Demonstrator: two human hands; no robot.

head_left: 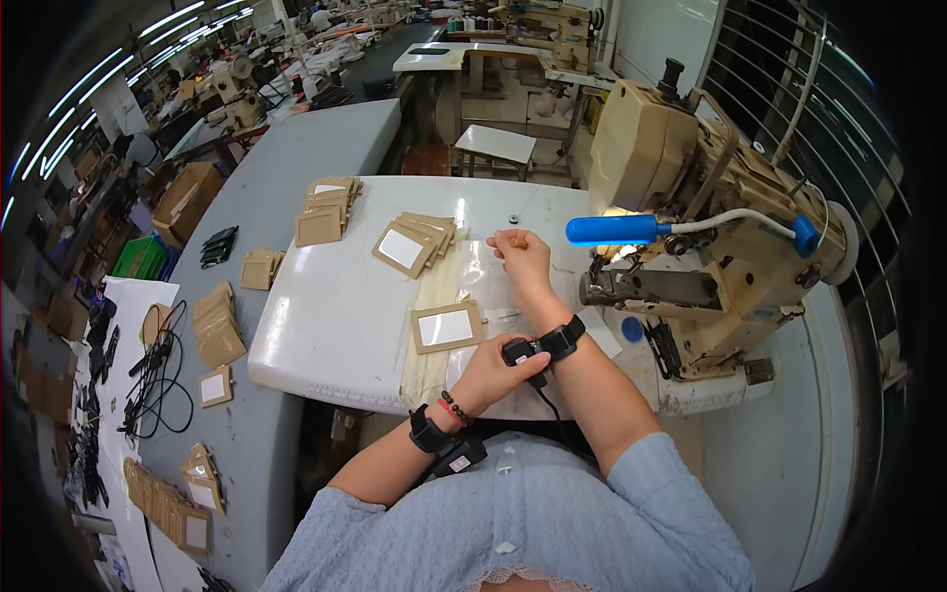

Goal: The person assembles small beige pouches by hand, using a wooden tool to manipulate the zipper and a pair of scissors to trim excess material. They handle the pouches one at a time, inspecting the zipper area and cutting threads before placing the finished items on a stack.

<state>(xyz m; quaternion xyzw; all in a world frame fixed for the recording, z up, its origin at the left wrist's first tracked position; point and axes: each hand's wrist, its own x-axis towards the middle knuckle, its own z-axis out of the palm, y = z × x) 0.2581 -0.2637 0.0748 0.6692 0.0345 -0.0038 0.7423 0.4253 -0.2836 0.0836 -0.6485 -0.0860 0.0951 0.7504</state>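
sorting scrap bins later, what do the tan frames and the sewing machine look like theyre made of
The tan frame by the left hand looks like matte leather or leatherlike board: flat, even brown, with a white window panel, perhaps clear plastic over paper. The sewing machine looks like painted cast metal: beige, chipped and grimy, with bare grey metal at its arm.

small item in right hand (523, 259) too small to identify

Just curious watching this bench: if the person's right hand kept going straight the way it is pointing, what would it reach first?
The right hand points away across the pale worktable. Bare tabletop lies ahead, then probably the small dark round ring near the far edge, though depth is hard to judge.
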